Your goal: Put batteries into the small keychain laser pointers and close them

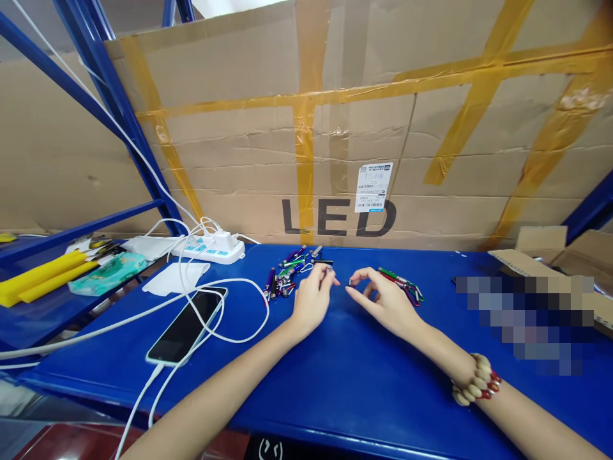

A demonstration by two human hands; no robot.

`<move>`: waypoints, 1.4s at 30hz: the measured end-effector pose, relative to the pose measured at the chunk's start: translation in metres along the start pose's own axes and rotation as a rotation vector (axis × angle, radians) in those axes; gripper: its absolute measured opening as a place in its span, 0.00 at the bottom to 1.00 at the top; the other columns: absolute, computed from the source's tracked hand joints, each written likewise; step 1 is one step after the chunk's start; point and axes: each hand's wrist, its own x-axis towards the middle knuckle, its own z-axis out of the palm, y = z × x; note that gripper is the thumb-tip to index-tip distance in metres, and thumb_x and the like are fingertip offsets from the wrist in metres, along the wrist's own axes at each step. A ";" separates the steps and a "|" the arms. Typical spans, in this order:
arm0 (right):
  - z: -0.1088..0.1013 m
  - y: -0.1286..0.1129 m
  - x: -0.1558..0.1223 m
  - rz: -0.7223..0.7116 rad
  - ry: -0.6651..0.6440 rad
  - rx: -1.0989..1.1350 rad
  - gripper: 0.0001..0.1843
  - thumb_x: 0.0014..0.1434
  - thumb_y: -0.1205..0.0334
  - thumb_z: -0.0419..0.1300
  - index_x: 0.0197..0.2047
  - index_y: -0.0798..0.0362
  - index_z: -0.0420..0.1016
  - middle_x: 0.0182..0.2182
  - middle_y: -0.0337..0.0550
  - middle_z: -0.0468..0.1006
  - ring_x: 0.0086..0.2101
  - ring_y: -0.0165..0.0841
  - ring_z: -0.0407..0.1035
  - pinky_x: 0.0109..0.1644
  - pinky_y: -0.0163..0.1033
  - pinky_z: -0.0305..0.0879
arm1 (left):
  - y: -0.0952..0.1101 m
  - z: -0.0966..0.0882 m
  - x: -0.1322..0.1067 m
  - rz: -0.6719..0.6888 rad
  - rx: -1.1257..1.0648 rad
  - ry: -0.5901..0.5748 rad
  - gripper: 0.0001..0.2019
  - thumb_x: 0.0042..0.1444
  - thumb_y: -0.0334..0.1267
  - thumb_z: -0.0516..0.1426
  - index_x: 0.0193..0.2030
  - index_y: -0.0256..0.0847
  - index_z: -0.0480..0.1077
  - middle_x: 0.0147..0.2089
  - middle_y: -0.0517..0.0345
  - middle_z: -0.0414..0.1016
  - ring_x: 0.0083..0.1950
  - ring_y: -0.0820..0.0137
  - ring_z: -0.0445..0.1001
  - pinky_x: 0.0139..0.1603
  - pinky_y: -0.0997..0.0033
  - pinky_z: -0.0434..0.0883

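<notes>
Both my hands rest on a blue table (345, 377). My left hand (312, 298) is closed in a pinch on a small dark rod-like part (326, 263) beside a pile of little coloured keychain flashlights (286, 273). My right hand (383, 298) curls thumb and forefinger together in a pinch; what sits between them is too small to name. A few more coloured flashlights (405, 285) lie just behind my right hand. A beaded bracelet (476, 381) is on my right wrist.
A phone (186, 326) on a white cable (239, 335) lies at the left, with a white power strip (211, 249) behind it. Yellow strips (41, 275) and a teal packet (108, 273) sit on a side shelf. A large taped cardboard box (335, 128) marked LED walls the back. Open cardboard boxes (550, 255) stand at the right.
</notes>
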 end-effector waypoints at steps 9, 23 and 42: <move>0.022 -0.003 0.001 -0.292 -0.195 -0.368 0.22 0.58 0.52 0.51 0.56 0.46 0.64 0.56 0.49 0.61 0.55 0.44 0.54 0.53 0.54 0.57 | -0.019 -0.007 0.012 -0.078 -0.108 0.178 0.10 0.61 0.43 0.45 0.34 0.41 0.60 0.32 0.59 0.75 0.32 0.71 0.71 0.37 0.72 0.65; 0.019 -0.008 0.002 -0.268 -0.185 -0.329 0.10 0.57 0.59 0.56 0.42 0.44 0.76 0.49 0.43 0.69 0.49 0.40 0.61 0.47 0.48 0.59 | -0.017 0.006 0.002 -0.030 -0.048 -0.009 0.08 0.60 0.43 0.47 0.36 0.44 0.62 0.30 0.63 0.75 0.35 0.70 0.73 0.38 0.74 0.66; 0.016 -0.005 0.001 -0.089 -0.225 -0.170 0.05 0.52 0.57 0.62 0.29 0.49 0.76 0.37 0.38 0.75 0.42 0.35 0.67 0.46 0.43 0.60 | -0.016 0.005 0.003 -0.041 -0.001 -0.056 0.08 0.60 0.42 0.46 0.37 0.43 0.62 0.29 0.64 0.74 0.35 0.71 0.73 0.45 0.70 0.65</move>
